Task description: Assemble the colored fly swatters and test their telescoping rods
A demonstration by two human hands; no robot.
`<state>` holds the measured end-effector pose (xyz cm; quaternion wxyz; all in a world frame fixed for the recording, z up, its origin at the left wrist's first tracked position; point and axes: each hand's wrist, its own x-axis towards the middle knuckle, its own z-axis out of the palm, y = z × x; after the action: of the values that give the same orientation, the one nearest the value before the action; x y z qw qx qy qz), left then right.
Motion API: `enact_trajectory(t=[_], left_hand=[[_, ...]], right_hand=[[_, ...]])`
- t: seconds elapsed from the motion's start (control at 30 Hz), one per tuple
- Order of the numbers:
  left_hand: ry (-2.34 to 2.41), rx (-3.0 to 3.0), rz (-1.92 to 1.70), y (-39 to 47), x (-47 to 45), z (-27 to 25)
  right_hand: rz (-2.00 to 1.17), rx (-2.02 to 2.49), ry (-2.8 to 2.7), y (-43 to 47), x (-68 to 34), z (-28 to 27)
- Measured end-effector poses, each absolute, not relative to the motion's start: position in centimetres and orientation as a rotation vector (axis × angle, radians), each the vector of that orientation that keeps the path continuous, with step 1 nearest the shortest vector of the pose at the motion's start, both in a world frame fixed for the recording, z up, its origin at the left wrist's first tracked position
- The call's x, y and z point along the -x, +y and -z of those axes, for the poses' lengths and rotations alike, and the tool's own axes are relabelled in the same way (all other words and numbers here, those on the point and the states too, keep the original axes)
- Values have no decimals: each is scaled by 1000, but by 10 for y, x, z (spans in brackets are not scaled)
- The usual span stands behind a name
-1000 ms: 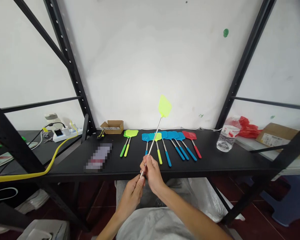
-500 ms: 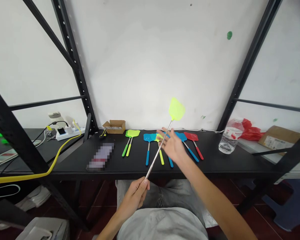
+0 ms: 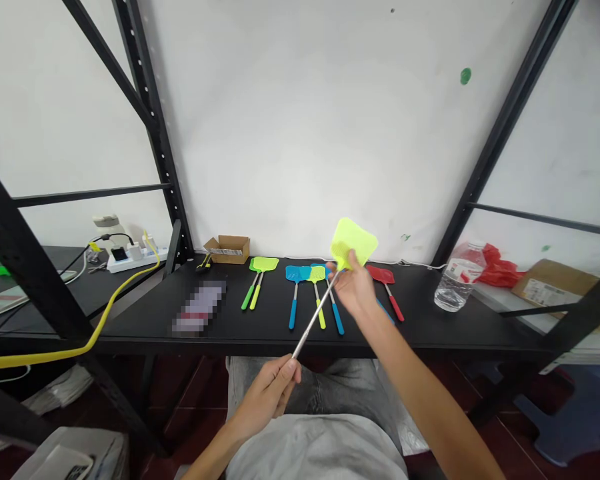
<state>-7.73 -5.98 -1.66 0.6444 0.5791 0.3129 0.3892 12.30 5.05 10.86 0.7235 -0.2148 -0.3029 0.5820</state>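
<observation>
A yellow-green fly swatter (image 3: pixel 363 239) with a long extended metal shaft slants up and away above the table. My left hand (image 3: pixel 274 387) is closed around its lower end, hiding the handle. Near the swatter's head, my right hand (image 3: pixel 356 288) grips it at the neck, thumb on the head's lower part. Behind the shaft lie several more fly swatters: a blue one (image 3: pixel 293 313), a yellow one (image 3: pixel 321 315), another blue one (image 3: pixel 337 317) and a red one (image 3: pixel 394 301). My right hand partly hides one more blue swatter. Farther left lie a green swatter (image 3: pixel 248 297) and a yellow-green one (image 3: pixel 266 264).
On the black table (image 3: pixel 260 333) are a small open cardboard box (image 3: pixel 229 251) and a blurred flat item (image 3: pixel 200 307). A water bottle (image 3: pixel 457 280) stands right, beside a red plastic bag (image 3: pixel 500 268). Black shelf posts flank the table; a yellow cable (image 3: pixel 111 313) crosses left.
My right hand, spread beside the shaft before, has closed at the neck of the swatter's head. The head appears lower and larger. My left hand keeps its hold.
</observation>
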Motion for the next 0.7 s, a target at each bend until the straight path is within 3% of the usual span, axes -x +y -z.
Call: enact_trajectory(t=[0.13, 0.7], left_hand=[[744, -1286, -949, -59, 77, 19], [784, -1208, -1037, -51, 75, 15]], right_hand=[[-1320, 462, -710, 31, -86, -78], [-1444, 577, -885, -9, -45, -40]])
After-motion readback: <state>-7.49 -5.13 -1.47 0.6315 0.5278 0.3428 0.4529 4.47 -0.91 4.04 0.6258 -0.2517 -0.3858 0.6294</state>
